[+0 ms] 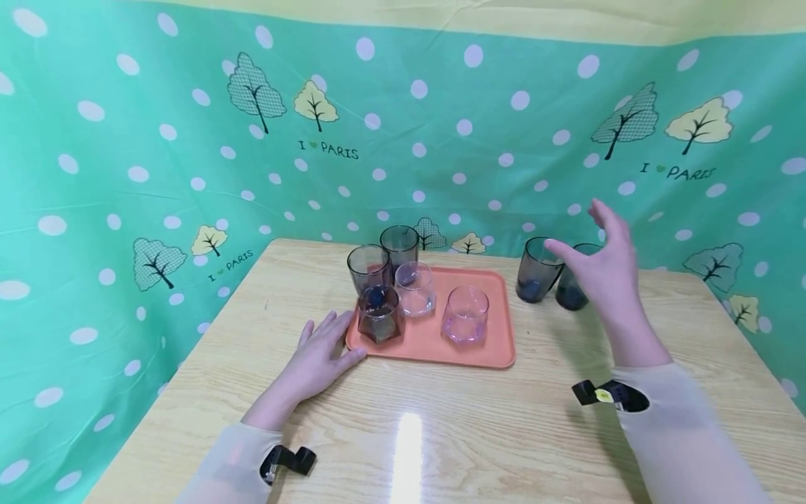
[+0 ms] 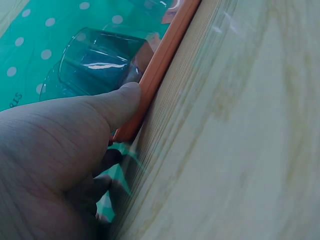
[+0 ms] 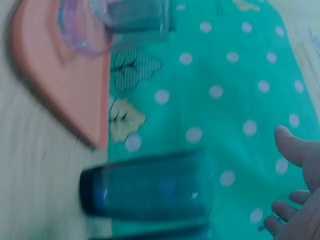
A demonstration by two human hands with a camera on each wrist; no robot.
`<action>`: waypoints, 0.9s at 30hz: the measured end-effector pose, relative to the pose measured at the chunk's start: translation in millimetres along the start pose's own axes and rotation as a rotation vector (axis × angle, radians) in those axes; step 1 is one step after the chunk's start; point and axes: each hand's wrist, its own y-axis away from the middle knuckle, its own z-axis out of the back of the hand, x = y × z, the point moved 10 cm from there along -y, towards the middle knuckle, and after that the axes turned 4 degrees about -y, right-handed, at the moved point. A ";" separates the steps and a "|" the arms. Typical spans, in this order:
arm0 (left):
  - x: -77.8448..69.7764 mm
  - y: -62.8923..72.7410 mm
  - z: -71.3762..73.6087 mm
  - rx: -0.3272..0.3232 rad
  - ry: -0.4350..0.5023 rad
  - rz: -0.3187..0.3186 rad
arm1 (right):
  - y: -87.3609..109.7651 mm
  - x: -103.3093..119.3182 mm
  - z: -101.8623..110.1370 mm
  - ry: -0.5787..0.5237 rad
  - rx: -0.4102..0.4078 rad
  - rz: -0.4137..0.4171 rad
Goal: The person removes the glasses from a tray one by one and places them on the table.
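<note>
My left hand (image 1: 320, 362) rests against the left front corner of an orange tray (image 1: 434, 355), its thumb (image 2: 127, 100) touching the rim. Nearest to it on the tray stands a short dark faceted glass (image 1: 380, 327). A clear glass (image 1: 415, 297) and a pinkish glass (image 1: 465, 322) sit farther right on the tray. My right hand (image 1: 604, 269) is raised with thumb and fingers spread, holding nothing. Just left of and behind it are two tall dark glasses, one upright (image 1: 535, 276) and another (image 1: 569, 290) partly hidden by the hand.
Two more tall grey glasses, one in front (image 1: 362, 262) and one behind (image 1: 399, 245), stand at the tray's back left; their bases are partly hidden. A green dotted cloth (image 1: 441, 140) hangs behind the wooden table (image 1: 478, 434).
</note>
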 end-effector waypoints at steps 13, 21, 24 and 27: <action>-1.7 1.6 -0.4 0.003 0.015 0.005 | -4.8 67.8 -86.1 -0.166 0.207 0.183; -1.7 2.2 -1.0 0.002 0.014 0.003 | -10.2 82.7 -141.0 -0.226 0.355 0.210; -1.7 3.0 -1.0 0.005 0.019 0.006 | -12.1 87.6 -159.7 -0.234 0.405 0.234; -2.0 3.4 -0.4 0.008 0.021 0.009 | -13.6 91.2 -176.2 -0.245 0.453 0.245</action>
